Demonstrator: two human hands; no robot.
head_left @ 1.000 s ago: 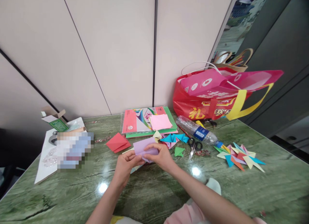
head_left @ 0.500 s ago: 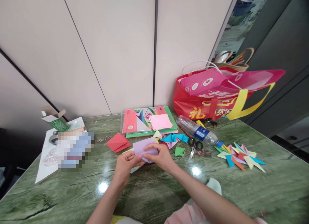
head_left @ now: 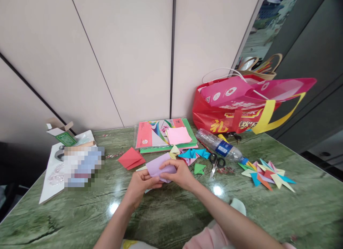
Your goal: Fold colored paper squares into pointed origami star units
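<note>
A sheet of purple paper (head_left: 158, 164) is held between my two hands, with a fold across it and its lower edge bent up. My left hand (head_left: 140, 186) pinches the lower left part, thumb on top. On the right side, my right hand (head_left: 180, 174) grips the paper with thumb and fingers. Behind my left hand lies a red folded paper (head_left: 131, 159). Close to my right hand are a small green folded paper (head_left: 199, 168), blue folded pieces (head_left: 193, 154) and black-handled scissors (head_left: 215, 164). Other paper under my hands is mostly hidden.
At the back stand a packet of coloured paper (head_left: 146, 134) with pink sheets (head_left: 179, 135) on top, and a red bag (head_left: 230, 115). A plastic bottle (head_left: 219, 147) lies beside a multicoloured paper star (head_left: 268, 174). To the left, a white board (head_left: 49, 184) carries a small box (head_left: 64, 136).
The purple paper has tilted and shifted slightly left and down. My left hand's fingers have moved a little along its lower edge; my right hand stays almost in place.
</note>
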